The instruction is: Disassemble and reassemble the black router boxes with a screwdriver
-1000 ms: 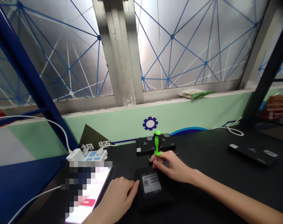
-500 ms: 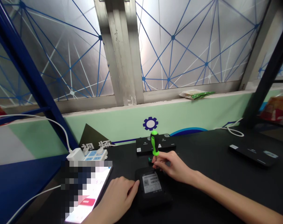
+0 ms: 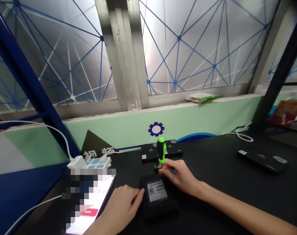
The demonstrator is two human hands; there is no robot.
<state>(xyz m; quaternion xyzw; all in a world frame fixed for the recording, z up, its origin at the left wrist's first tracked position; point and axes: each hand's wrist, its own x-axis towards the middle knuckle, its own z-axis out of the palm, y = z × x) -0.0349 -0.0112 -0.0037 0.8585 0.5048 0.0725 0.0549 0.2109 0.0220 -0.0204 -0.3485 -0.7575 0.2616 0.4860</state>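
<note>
A small black box (image 3: pixel 158 195) with a white label lies on the black table (image 3: pixel 224 189), near the front. My right hand (image 3: pixel 179 176) pinches the shaft of a green-and-black screwdriver (image 3: pixel 161 150) held upright at the box's far edge. My left hand (image 3: pixel 121 209) rests with its fingers bent against the box's left side. A small green piece (image 3: pixel 155 167) lies just beyond the box, by the screwdriver's tip.
A phone (image 3: pixel 89 204) with a lit screen lies left of the box. Behind it a white power strip (image 3: pixel 89 162) has white cables. A flat black device (image 3: pixel 161 151) sits by the wall, another one (image 3: pixel 262 159) far right. Blue shelf posts stand left.
The screwdriver's handle has tipped slightly left and back upright. My right hand's fingers have shifted a little on the shaft. My left hand has stayed against the box.
</note>
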